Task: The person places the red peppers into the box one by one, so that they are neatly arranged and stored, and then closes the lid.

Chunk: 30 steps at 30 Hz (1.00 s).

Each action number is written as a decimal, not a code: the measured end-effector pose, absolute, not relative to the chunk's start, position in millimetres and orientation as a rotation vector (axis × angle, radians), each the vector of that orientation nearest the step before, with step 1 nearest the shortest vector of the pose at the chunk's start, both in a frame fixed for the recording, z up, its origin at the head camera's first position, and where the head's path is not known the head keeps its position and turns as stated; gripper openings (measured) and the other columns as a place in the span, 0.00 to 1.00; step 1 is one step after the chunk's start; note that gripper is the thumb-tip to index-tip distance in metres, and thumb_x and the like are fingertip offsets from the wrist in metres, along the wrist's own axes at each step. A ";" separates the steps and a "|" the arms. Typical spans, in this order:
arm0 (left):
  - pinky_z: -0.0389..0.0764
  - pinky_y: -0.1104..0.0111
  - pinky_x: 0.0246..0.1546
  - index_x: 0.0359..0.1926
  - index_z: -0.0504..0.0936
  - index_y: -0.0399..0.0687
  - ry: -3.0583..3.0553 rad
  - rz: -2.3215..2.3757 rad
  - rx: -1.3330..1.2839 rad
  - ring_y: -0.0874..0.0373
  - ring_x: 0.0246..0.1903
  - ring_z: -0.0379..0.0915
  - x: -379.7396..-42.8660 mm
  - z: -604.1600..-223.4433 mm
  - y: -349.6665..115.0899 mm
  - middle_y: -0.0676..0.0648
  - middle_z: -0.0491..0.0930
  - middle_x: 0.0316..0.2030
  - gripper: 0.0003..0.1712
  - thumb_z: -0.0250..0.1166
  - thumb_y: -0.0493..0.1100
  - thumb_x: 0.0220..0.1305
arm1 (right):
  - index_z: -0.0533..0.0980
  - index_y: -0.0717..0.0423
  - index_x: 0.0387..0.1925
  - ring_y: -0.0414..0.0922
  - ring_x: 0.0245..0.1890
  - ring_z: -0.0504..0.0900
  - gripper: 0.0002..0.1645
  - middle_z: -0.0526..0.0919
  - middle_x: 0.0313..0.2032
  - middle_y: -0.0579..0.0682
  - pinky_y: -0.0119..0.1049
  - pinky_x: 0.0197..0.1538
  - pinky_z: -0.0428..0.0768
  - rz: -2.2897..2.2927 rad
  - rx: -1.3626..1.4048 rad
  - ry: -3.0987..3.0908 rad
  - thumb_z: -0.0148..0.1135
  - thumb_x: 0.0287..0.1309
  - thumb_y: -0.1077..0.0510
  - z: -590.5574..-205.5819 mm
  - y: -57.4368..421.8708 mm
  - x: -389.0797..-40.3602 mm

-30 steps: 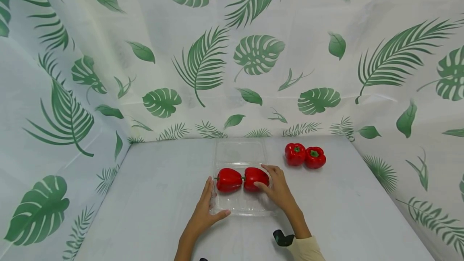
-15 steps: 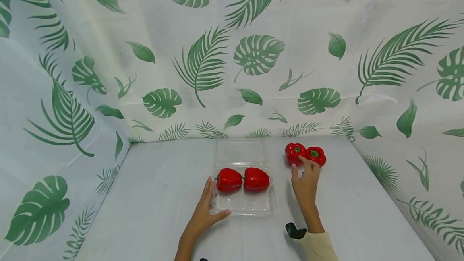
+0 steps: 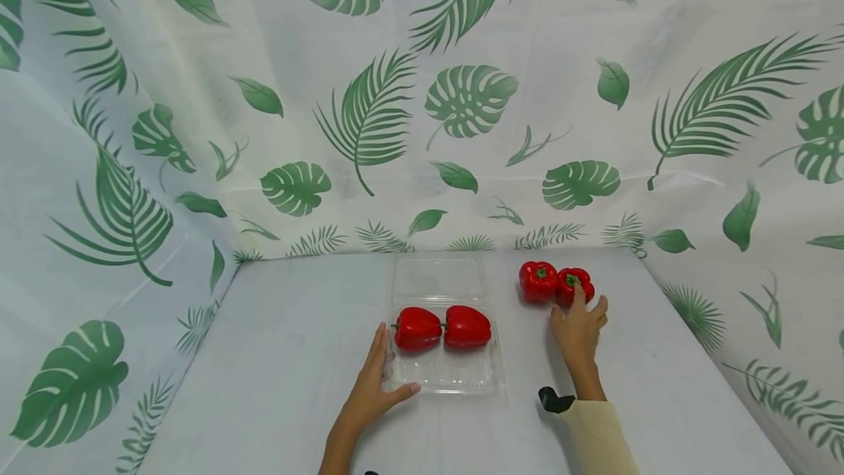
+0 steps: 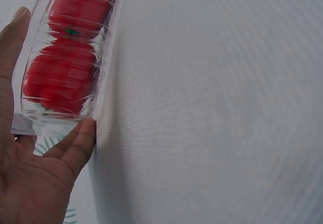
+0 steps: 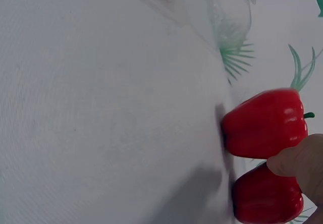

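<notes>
A clear plastic clamshell container [image 3: 443,374] stands on the white table with its lid [image 3: 438,275] laid back. Inside, along its far half, two red bell peppers lie on their sides, a left one [image 3: 417,330] and a right one [image 3: 467,328]. My left hand [image 3: 366,393] rests at the container's left side, fingers straight, thumb near the front corner. At the back right, two more red bell peppers stand side by side, stems up: one [image 3: 537,283] and its right neighbour [image 3: 565,290]. My right hand [image 3: 580,330] reaches over that right-hand pepper with spread fingers; whether they touch it is unclear.
A white cloth backdrop [image 3: 395,226] printed with green leaves rises behind the table and along both sides. The white tabletop [image 3: 283,343] extends left of the container and right of the right arm. A black wrist device [image 3: 555,400] sits by the right sleeve.
My right hand has left the right pepper in the container and moved right and away from me, past the left standing pepper to the right one. My left hand has stayed put.
</notes>
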State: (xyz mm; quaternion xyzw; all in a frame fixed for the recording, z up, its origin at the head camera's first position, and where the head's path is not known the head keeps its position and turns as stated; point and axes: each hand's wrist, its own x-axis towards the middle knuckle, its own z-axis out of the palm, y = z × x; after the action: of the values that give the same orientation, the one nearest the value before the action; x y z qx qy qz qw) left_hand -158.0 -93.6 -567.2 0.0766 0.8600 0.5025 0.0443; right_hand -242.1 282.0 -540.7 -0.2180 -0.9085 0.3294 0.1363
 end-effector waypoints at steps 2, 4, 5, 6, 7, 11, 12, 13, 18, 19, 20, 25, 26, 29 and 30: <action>0.68 0.47 0.64 0.78 0.41 0.60 2.629 1.528 0.234 0.47 0.77 0.40 -157.8 -567.4 -93.3 0.57 0.37 0.78 0.66 0.75 0.61 0.48 | 0.51 0.62 0.74 0.72 0.70 0.49 0.43 0.39 0.73 0.73 0.72 0.60 0.67 0.968 -0.636 -2.624 0.58 0.62 0.60 -544.1 283.7 -242.4; 0.68 0.47 0.64 0.78 0.42 0.60 2.634 1.525 0.231 0.47 0.77 0.41 -157.8 -567.4 -93.1 0.57 0.37 0.78 0.66 0.75 0.61 0.48 | 0.51 0.62 0.73 0.73 0.70 0.52 0.43 0.42 0.72 0.73 0.72 0.61 0.67 0.998 -0.634 -2.606 0.60 0.61 0.61 -546.3 284.3 -242.3; 0.68 0.47 0.64 0.78 0.42 0.60 2.637 1.524 0.230 0.47 0.77 0.40 -158.0 -567.2 -93.0 0.58 0.37 0.78 0.66 0.75 0.61 0.47 | 0.51 0.63 0.72 0.73 0.69 0.53 0.43 0.43 0.72 0.72 0.71 0.61 0.67 1.009 -0.631 -2.591 0.60 0.61 0.61 -547.1 284.3 -242.0; 0.68 0.47 0.64 0.78 0.42 0.60 2.639 1.526 0.231 0.47 0.77 0.40 -158.3 -567.0 -93.0 0.58 0.37 0.78 0.66 0.75 0.61 0.47 | 0.51 0.63 0.71 0.72 0.69 0.54 0.43 0.44 0.72 0.72 0.70 0.61 0.67 1.026 -0.634 -2.575 0.60 0.61 0.61 -547.7 284.0 -241.6; 0.68 0.47 0.65 0.78 0.42 0.59 2.641 1.527 0.232 0.47 0.77 0.40 -158.6 -566.9 -93.0 0.58 0.38 0.78 0.66 0.75 0.61 0.47 | 0.51 0.63 0.71 0.71 0.68 0.55 0.42 0.45 0.71 0.72 0.70 0.62 0.68 1.043 -0.637 -2.556 0.61 0.60 0.61 -548.0 283.8 -241.4; 0.68 0.46 0.65 0.78 0.42 0.59 2.644 1.528 0.242 0.47 0.77 0.40 -160.2 -566.6 -93.0 0.58 0.38 0.78 0.66 0.75 0.61 0.48 | 0.54 0.65 0.68 0.68 0.68 0.59 0.39 0.50 0.69 0.70 0.65 0.65 0.67 1.079 -0.638 -2.459 0.61 0.61 0.62 -549.8 284.1 -240.6; 0.67 0.46 0.65 0.78 0.42 0.59 2.644 1.528 0.245 0.47 0.77 0.40 -160.4 -566.8 -93.0 0.58 0.38 0.78 0.66 0.75 0.60 0.48 | 0.54 0.65 0.67 0.67 0.68 0.59 0.38 0.51 0.68 0.70 0.64 0.66 0.67 1.083 -0.636 -2.441 0.61 0.62 0.62 -550.3 284.4 -240.1; 0.68 0.47 0.64 0.78 0.42 0.58 2.640 1.530 0.244 0.47 0.77 0.41 -160.3 -566.8 -93.0 0.58 0.37 0.78 0.66 0.75 0.60 0.48 | 0.54 0.65 0.67 0.67 0.69 0.59 0.37 0.52 0.67 0.69 0.63 0.67 0.66 1.087 -0.631 -2.423 0.61 0.62 0.61 -550.8 285.0 -239.6; 0.68 0.47 0.64 0.78 0.42 0.58 2.628 1.539 0.246 0.47 0.77 0.41 -159.7 -567.1 -93.2 0.58 0.37 0.78 0.66 0.75 0.60 0.48 | 0.54 0.65 0.63 0.65 0.70 0.58 0.35 0.54 0.66 0.67 0.62 0.69 0.64 1.141 -0.624 -2.353 0.61 0.63 0.59 -552.8 289.6 -238.9; 0.68 0.46 0.64 0.78 0.42 0.58 2.629 1.537 0.245 0.47 0.77 0.41 -159.5 -567.1 -93.3 0.58 0.37 0.78 0.66 0.75 0.60 0.48 | 0.54 0.65 0.62 0.64 0.70 0.58 0.35 0.54 0.66 0.67 0.61 0.69 0.64 1.155 -0.627 -2.339 0.61 0.63 0.59 -553.7 291.0 -239.6; 0.67 0.46 0.65 0.78 0.42 0.58 2.635 1.533 0.246 0.47 0.77 0.40 -159.5 -567.1 -93.3 0.58 0.37 0.78 0.66 0.75 0.60 0.48 | 0.54 0.64 0.62 0.64 0.70 0.58 0.34 0.55 0.65 0.67 0.61 0.69 0.64 1.167 -0.631 -2.327 0.61 0.63 0.58 -554.7 292.3 -240.5; 0.63 0.45 0.67 0.78 0.43 0.58 2.653 1.513 0.236 0.48 0.77 0.39 -159.2 -566.2 -93.4 0.58 0.38 0.78 0.66 0.75 0.61 0.47 | 0.53 0.62 0.62 0.61 0.71 0.58 0.38 0.56 0.65 0.65 0.59 0.70 0.65 1.210 -0.663 -2.279 0.64 0.61 0.55 -559.9 296.9 -243.4; 0.63 0.45 0.67 0.78 0.43 0.58 2.652 1.513 0.233 0.49 0.77 0.39 -159.1 -566.3 -93.4 0.59 0.38 0.78 0.66 0.75 0.61 0.47 | 0.52 0.61 0.62 0.61 0.72 0.57 0.39 0.56 0.65 0.65 0.59 0.70 0.65 1.222 -0.672 -2.264 0.65 0.60 0.55 -560.2 297.2 -243.0; 0.64 0.45 0.67 0.78 0.43 0.58 2.645 1.520 0.226 0.48 0.77 0.39 -158.5 -566.7 -93.2 0.58 0.38 0.78 0.66 0.75 0.61 0.47 | 0.49 0.59 0.65 0.59 0.73 0.54 0.45 0.54 0.67 0.64 0.59 0.71 0.63 1.263 -0.692 -2.218 0.67 0.59 0.54 -561.5 298.3 -241.5; 0.64 0.45 0.66 0.78 0.43 0.59 2.640 1.525 0.225 0.48 0.77 0.39 -158.3 -566.9 -93.1 0.58 0.38 0.78 0.66 0.75 0.61 0.47 | 0.48 0.59 0.66 0.58 0.74 0.53 0.47 0.54 0.67 0.64 0.59 0.72 0.62 1.275 -0.694 -2.200 0.68 0.58 0.53 -561.8 298.6 -241.0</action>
State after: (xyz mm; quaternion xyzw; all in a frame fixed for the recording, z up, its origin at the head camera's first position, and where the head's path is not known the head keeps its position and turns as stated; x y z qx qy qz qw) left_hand -158.3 -93.1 -566.9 0.0734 0.8628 0.4984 0.0420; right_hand -241.0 298.6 -561.8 -0.2551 -0.8080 0.4685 0.2502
